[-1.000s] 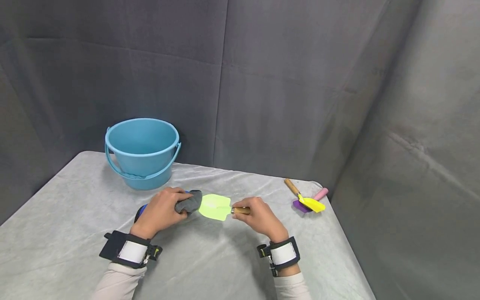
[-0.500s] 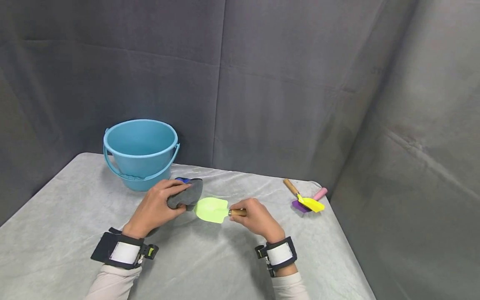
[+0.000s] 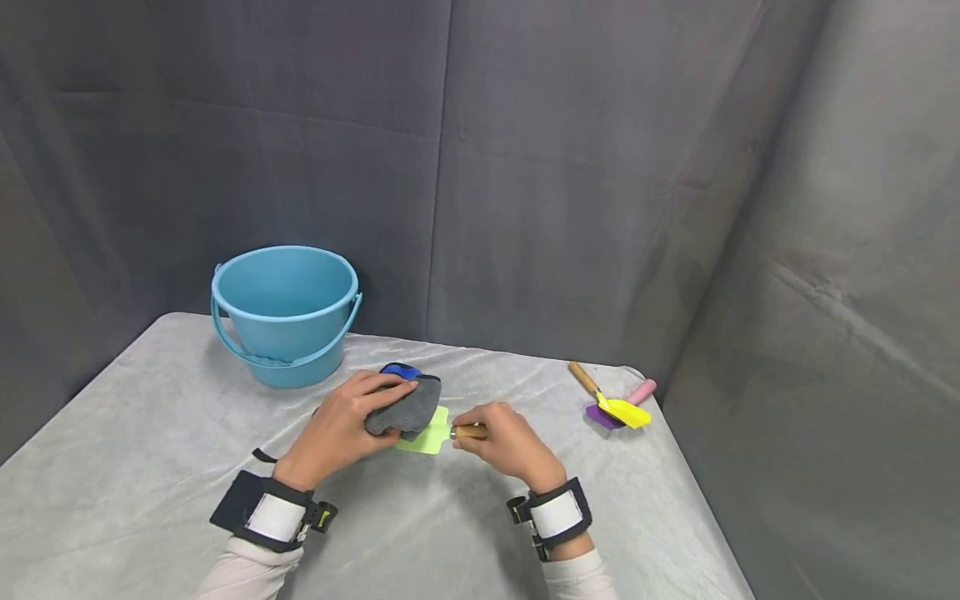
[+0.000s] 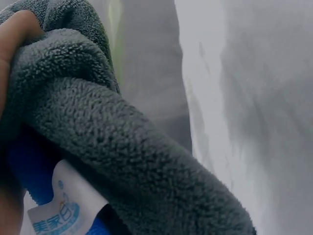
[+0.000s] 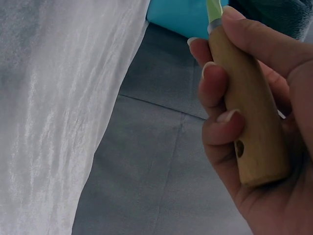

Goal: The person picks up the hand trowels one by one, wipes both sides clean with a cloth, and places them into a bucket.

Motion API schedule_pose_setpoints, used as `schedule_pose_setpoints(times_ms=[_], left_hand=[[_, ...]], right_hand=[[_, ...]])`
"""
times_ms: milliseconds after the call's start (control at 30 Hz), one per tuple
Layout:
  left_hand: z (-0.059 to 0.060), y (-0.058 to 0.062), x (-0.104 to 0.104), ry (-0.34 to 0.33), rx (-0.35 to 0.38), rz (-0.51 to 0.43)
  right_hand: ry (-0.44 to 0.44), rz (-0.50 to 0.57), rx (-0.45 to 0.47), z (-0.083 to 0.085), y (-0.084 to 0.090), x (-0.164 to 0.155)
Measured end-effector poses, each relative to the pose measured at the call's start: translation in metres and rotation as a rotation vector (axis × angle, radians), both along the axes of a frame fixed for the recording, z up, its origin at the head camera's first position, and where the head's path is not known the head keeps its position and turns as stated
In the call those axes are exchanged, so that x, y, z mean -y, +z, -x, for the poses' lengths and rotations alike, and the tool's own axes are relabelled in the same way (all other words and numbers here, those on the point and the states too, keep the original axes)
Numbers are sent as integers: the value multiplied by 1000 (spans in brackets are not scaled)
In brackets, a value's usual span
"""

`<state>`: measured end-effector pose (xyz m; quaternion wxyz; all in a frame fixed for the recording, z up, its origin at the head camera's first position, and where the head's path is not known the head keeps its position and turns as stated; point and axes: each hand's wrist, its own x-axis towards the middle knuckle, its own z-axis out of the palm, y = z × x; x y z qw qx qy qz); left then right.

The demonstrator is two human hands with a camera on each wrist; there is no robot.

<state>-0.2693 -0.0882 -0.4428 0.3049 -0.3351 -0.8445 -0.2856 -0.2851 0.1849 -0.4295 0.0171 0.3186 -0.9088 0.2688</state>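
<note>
In the head view my left hand (image 3: pixel 341 425) grips a grey and blue cloth (image 3: pixel 408 410), folded over the blade of a light green hand trowel (image 3: pixel 431 437). Much of that blade is hidden under the cloth. My right hand (image 3: pixel 510 446) holds the trowel by its wooden handle (image 5: pixel 249 107), the fingers curled round it in the right wrist view. Up close in the left wrist view, the cloth (image 4: pixel 98 112) has a fluffy grey face, a blue side and a white printed label (image 4: pixel 68 205).
A light blue bucket (image 3: pixel 285 342) with its handle down stands at the back left. On the right, a yellow trowel (image 3: pixel 626 412) with a wooden handle lies across a purple trowel (image 3: pixel 600 417) with a pink handle. A grey cloth covers the table (image 3: pixel 135 442).
My left hand has moved right with the cloth, from the tip of the trowel blade to over most of it. My right hand has shifted slightly left and keeps hold of the handle.
</note>
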Motion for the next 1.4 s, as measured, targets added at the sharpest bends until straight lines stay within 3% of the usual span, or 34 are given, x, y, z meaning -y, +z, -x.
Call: schedule_pose_setpoints(times_ms=[400,800,1067,1400], left_hand=[[-5,-5,-24,10,43,186],[-11,-9,-37,19,154,224],[-13,-6,-33,70,206,231],[-10,-8,-29,89,249,235]], right_hand=[[34,-7,-38,3,0,3],[47,-4,-16,0,1,2],[24,-44,-53,1,1,3],[-17,-53,-69,1,1,-1]])
